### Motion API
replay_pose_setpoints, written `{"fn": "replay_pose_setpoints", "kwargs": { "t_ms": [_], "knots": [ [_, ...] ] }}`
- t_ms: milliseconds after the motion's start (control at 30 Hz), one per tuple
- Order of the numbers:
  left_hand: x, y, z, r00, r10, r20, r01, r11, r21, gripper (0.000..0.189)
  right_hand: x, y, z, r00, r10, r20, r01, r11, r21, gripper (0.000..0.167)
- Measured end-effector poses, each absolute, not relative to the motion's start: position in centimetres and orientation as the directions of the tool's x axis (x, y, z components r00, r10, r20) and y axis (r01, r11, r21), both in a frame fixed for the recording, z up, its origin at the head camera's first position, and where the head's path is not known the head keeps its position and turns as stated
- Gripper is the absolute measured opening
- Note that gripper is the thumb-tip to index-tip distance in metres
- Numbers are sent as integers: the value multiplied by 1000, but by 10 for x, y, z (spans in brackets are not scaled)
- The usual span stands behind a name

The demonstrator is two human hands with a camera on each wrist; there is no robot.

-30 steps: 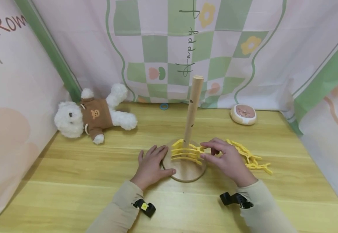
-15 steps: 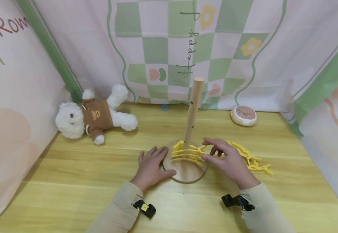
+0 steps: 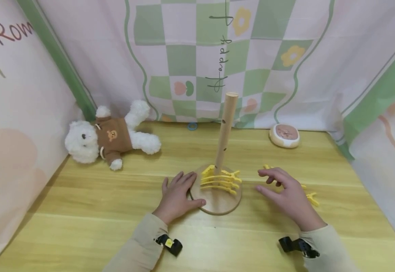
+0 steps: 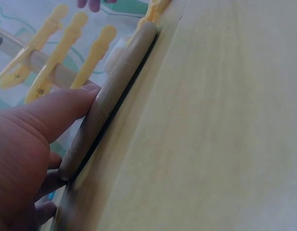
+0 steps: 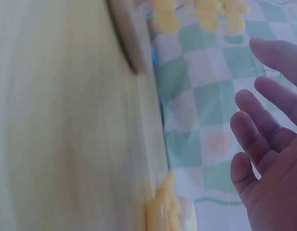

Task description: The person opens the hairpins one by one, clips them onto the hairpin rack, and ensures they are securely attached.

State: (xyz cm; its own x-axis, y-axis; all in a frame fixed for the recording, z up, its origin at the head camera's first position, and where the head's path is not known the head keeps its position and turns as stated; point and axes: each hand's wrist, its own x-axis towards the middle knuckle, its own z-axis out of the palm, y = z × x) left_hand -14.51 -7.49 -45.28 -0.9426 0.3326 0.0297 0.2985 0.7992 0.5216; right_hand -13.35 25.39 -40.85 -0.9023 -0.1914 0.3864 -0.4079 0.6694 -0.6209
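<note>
A wooden post stands upright on a round wooden base in the head view. Several yellow plastic pieces with knobbed or forked ends are stacked low around it. My left hand lies spread against the left of the base, its fingers fairly straight; in the left wrist view the thumb presses on the rim. Apart from the stack, to its right, my right hand hovers with loosely bent fingers and nothing between them. Behind it, loose yellow pieces lie on the table, mostly hidden by that hand.
At the back left a white plush toy in a brown top lies on its side. A round white-and-pink object sits at the back right. Near the back edge is a small blue ring. Printed curtains enclose the wooden table.
My right hand has let go of a yellow piece at the stack's right end and moved right, toward the loose pieces. The left hand stays at the base.
</note>
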Motion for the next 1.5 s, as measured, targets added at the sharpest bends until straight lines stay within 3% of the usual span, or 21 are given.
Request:
{"fn": "replay_pose_setpoints", "kwargs": {
  "t_ms": [533, 1133, 1300, 1500],
  "knots": [
    [-145, -75, -454, -943, 331, 29, 293, 789, 540, 94, -118, 306, -420, -900, -158, 407, -362, 791, -493, 36],
    [-145, -75, -454, -944, 329, 12, 284, 795, 536, 95, -107, 382, -436, -969, -129, 210, -213, 866, -452, 51],
    [-145, -76, -455, -943, 333, 22, 292, 792, 536, 95, -106, 389, -439, -983, -118, 139, -168, 883, -439, 41],
    [-145, -75, -456, -942, 334, 24, 294, 790, 538, 94, -103, 388, -435, -986, -83, 145, -142, 875, -463, 27]
  ]
}}
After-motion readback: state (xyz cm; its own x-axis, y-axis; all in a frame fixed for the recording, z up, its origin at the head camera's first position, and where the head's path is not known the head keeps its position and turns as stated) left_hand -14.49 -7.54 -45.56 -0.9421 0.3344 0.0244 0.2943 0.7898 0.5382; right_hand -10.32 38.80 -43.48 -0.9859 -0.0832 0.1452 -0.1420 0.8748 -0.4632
